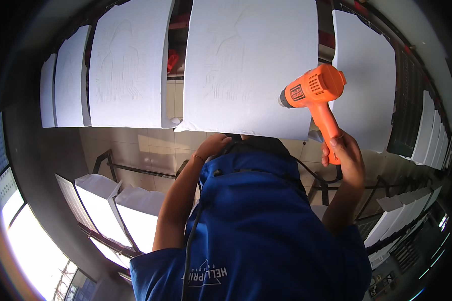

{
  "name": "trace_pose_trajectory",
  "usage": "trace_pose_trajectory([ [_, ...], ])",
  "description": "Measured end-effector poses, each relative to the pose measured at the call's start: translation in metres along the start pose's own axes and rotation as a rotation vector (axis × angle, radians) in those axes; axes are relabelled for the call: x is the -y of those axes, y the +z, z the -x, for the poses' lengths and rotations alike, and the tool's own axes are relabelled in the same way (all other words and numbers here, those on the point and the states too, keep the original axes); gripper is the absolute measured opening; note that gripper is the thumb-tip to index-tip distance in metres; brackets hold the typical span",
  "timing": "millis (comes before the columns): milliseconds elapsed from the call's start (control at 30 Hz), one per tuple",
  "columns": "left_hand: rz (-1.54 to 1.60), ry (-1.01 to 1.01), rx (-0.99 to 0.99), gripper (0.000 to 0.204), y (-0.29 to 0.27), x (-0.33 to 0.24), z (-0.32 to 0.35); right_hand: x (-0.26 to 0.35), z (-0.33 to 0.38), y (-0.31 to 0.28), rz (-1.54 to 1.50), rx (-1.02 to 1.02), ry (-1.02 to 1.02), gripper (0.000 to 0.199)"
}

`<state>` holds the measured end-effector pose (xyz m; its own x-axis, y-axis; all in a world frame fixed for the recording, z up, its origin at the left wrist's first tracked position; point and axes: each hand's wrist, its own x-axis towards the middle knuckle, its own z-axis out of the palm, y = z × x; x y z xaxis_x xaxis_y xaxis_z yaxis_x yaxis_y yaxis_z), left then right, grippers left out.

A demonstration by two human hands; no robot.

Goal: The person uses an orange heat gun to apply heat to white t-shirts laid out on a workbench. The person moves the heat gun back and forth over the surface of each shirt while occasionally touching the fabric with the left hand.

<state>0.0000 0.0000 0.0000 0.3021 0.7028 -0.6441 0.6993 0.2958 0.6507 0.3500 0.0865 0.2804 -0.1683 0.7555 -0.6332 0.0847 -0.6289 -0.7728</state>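
Note:
My right hand [345, 154] is wrapped round the handle of an orange heat gun [322, 93]. Its dark nozzle points left, over the right part of a large white fabric panel [266, 60] stretched on a board. Faint raised lines of a drawing show on that panel's left half. At my waist, close to the panel's near edge, is my left hand [216, 146]. Its fingers are curled next to something dark, and what they hold, if anything, is hidden. A black cord [314, 173] runs from the gun's handle toward my waist.
More white panels stand in the row: one with a faint drawing [125, 65] to the left, another [364, 85] to the right. Behind me are further white panels [140, 213] on a dark metal frame [140, 170]. A red thing [173, 60] shows in a gap between panels.

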Motion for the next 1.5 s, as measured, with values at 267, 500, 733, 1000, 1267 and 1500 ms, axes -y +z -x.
trace_pose_trajectory([
  [267, 0.254, 0.115, -0.202, 0.027, -0.049, -0.056, 0.063, 0.018, -0.007, 0.007, -0.018, -0.038, -0.059, 0.039],
  [500, 0.211, -0.005, -0.150, 0.033, -0.068, -0.071, 0.072, 0.022, -0.009, 0.007, -0.022, 0.015, -0.091, 0.040],
  [733, 0.325, -0.108, -0.177, 0.044, -0.061, -0.062, 0.059, 0.020, -0.004, 0.004, -0.023, 0.006, -0.073, 0.042],
  [1000, 0.210, -0.032, -0.082, 0.038, -0.068, -0.072, 0.065, 0.017, 0.009, -0.001, -0.060, -0.022, -0.052, 0.044],
  [1267, 0.225, 0.119, -0.156, 0.040, -0.045, -0.041, 0.060, 0.007, 0.015, 0.012, -0.020, -0.074, 0.003, 0.034],
  [1500, -0.163, -0.137, 0.016, 0.036, -0.065, -0.064, 0.054, 0.002, -0.003, 0.034, 0.063, -0.038, -0.069, 0.031],
])
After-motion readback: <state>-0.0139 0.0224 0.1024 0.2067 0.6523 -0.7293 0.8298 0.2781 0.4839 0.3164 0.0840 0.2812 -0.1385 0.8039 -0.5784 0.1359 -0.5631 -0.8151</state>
